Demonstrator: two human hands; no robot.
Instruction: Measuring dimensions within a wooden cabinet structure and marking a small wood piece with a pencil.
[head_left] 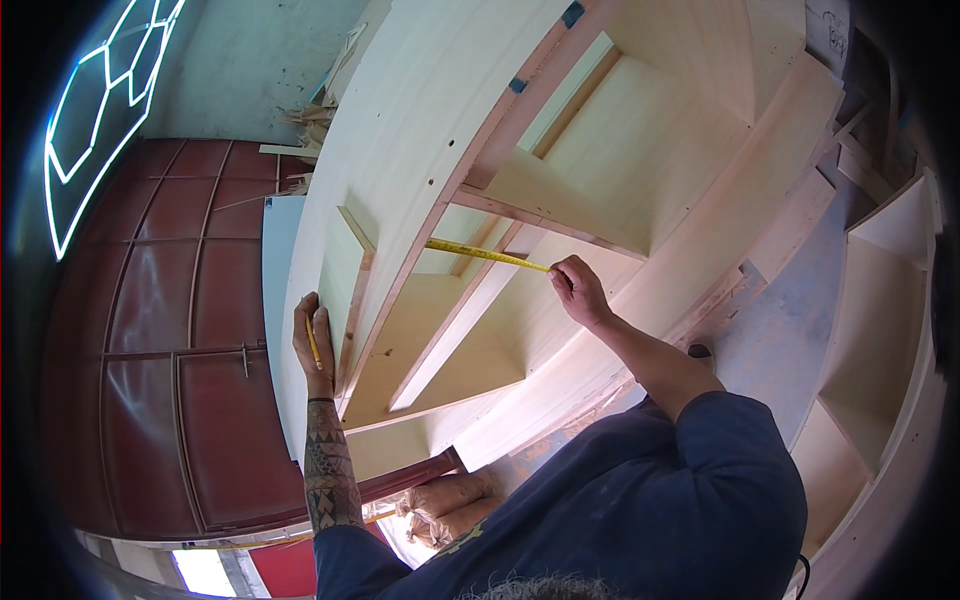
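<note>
The person is stretching a yellow tape measure blade [487,255] across an open compartment of a pale wooden cabinet [420,130]. The blade is running from about 10 o'clock to 4 o'clock, its long axis nearly level and sloping slightly down toward the right hand [577,290]. That hand's fingers are pinching the blade's near end at the panel edge. The far end is resting against the upright divider [352,275]. The left hand [314,340] is lying flat along the cabinet's outer edge at 8 o'clock, fingers extended, with a thin yellow pencil [313,343] trapped under them. The blade is judged light, thin and springy; it is likely to buckle if unsupported, so it is best gripped close to the end, by the flat faces. A dark red door [180,330] is standing at 9 o'clock.
</note>
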